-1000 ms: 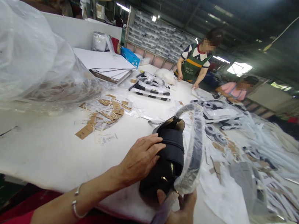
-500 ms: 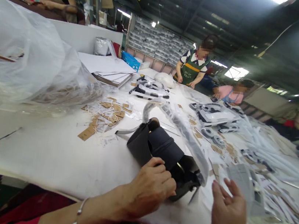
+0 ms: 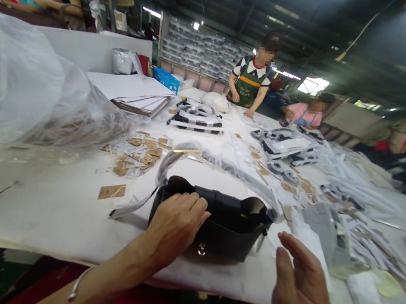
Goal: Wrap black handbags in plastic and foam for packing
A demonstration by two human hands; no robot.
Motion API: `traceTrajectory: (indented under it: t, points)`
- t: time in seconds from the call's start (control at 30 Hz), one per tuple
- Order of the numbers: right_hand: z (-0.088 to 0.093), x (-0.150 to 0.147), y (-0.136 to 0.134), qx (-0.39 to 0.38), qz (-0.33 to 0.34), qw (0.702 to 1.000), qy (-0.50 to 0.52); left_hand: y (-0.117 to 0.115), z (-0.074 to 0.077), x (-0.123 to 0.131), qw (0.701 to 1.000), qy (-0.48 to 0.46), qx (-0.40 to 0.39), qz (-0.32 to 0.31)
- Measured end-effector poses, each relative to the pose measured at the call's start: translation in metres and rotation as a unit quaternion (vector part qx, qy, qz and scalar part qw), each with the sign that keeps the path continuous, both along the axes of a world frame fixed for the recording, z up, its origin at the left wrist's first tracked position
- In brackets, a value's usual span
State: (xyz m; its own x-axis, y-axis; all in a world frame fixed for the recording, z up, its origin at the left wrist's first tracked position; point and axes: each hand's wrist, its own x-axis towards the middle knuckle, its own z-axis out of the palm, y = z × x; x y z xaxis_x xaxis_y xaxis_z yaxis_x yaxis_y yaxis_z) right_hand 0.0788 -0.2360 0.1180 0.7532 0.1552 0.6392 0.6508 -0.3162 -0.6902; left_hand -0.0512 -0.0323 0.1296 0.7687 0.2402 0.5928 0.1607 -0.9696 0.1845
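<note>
A black handbag (image 3: 229,233) stands upright on the white table with its top open and a small metal clasp low on its front. My left hand (image 3: 180,217) grips the bag's front upper edge, fingers curled over the rim. The bag's strap (image 3: 241,175), wrapped in clear plastic, arches behind it, and a loose wrapped end lies to the left. My right hand (image 3: 300,289) is apart from the bag, off its right side, holding nothing, thumb and fingers spread.
Brown paper tags with strings (image 3: 142,153) lie left of the bag. Clear plastic bags (image 3: 38,88) heap at far left. White sheets (image 3: 129,89) and a blue box (image 3: 165,80) sit behind. Wrapped straps (image 3: 290,144) pile at right. A co-worker (image 3: 253,78) stands at the table's far side.
The handbag has turned from tilted to upright, its front and clasp now facing me. My left hand has moved left with it. My right hand stays apart, slightly lower.
</note>
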Motion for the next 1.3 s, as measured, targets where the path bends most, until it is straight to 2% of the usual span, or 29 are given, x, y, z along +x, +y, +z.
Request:
traceTrajectory:
  t: [0.07,0.13,0.2,0.27,0.33,0.4,0.47,0.5,0.53,0.6,0.63,0.67,0.7,0.73,0.77,0.8,0.83,0.93,1.0,1.2,1.3]
  points:
    - [-0.013,0.017,-0.003,0.097,-0.031,0.991,0.082,0.005,0.009,-0.002,0.999,0.037,0.004,0.028]
    - [-0.031,0.037,-0.006,0.122,-0.047,0.982,0.136,0.005,0.019,0.001,0.996,0.07,0.0,0.046]
    - [-0.05,0.053,-0.009,0.066,-0.047,0.981,0.179,0.005,0.027,0.006,0.993,0.112,-0.008,0.046]
    - [-0.069,0.062,-0.01,-0.004,-0.013,0.974,0.226,0.005,0.032,0.01,0.988,0.154,-0.016,0.03]
    - [-0.082,0.065,-0.01,-0.042,0.032,0.965,0.256,0.005,0.035,0.011,0.986,0.167,-0.03,0.003]
    - [-0.088,0.066,-0.008,-0.051,0.074,0.962,0.258,0.006,0.037,0.009,0.985,0.144,-0.088,-0.028]
    - [-0.09,0.068,-0.008,-0.051,0.11,0.964,0.237,0.007,0.04,0.005,0.962,0.102,-0.245,-0.071]
    - [-0.09,0.069,-0.009,-0.057,0.13,0.964,0.225,0.007,0.041,0.004,0.928,0.074,-0.351,-0.096]
    - [-0.09,0.07,-0.009,-0.066,0.147,0.964,0.212,0.008,0.043,0.004,0.879,0.037,-0.461,-0.119]
    - [-0.09,0.072,-0.011,-0.088,0.17,0.962,0.194,0.009,0.046,0.008,0.747,-0.069,-0.644,-0.154]
    - [-0.09,0.072,-0.012,-0.099,0.178,0.961,0.188,0.01,0.048,0.012,0.679,-0.135,-0.703,-0.163]
    - [-0.09,0.073,-0.012,-0.107,0.184,0.96,0.183,0.01,0.049,0.016,0.618,-0.204,-0.741,-0.165]
    - [-0.091,0.073,-0.012,-0.112,0.189,0.959,0.178,0.011,0.051,0.021,0.571,-0.268,-0.759,-0.163]
    - [-0.091,0.073,-0.012,-0.116,0.193,0.959,0.173,0.011,0.053,0.026,0.542,-0.318,-0.762,-0.158]
    - [-0.091,0.073,-0.012,-0.117,0.195,0.959,0.168,0.011,0.054,0.03,0.534,-0.352,-0.753,-0.153]
    - [-0.092,0.074,-0.012,-0.118,0.196,0.96,0.164,0.01,0.054,0.034,0.545,-0.371,-0.737,-0.15]
    - [-0.092,0.074,-0.011,-0.119,0.195,0.96,0.16,0.007,0.054,0.037,0.572,-0.373,-0.716,-0.146]
    - [-0.095,0.075,-0.011,-0.116,0.188,0.962,0.158,-0.002,0.048,0.038,0.683,-0.31,-0.648,-0.132]
    - [-0.097,0.076,-0.011,-0.111,0.183,0.964,0.159,-0.009,0.041,0.033,0.745,-0.265,-0.599,-0.126]
    - [-0.097,0.076,-0.012,-0.102,0.183,0.961,0.179,-0.025,0.022,0.005,0.854,-0.224,-0.461,-0.088]
    - [-0.094,0.075,-0.012,-0.102,0.177,0.962,0.18,-0.03,0.012,-0.011,0.914,-0.199,-0.341,-0.095]
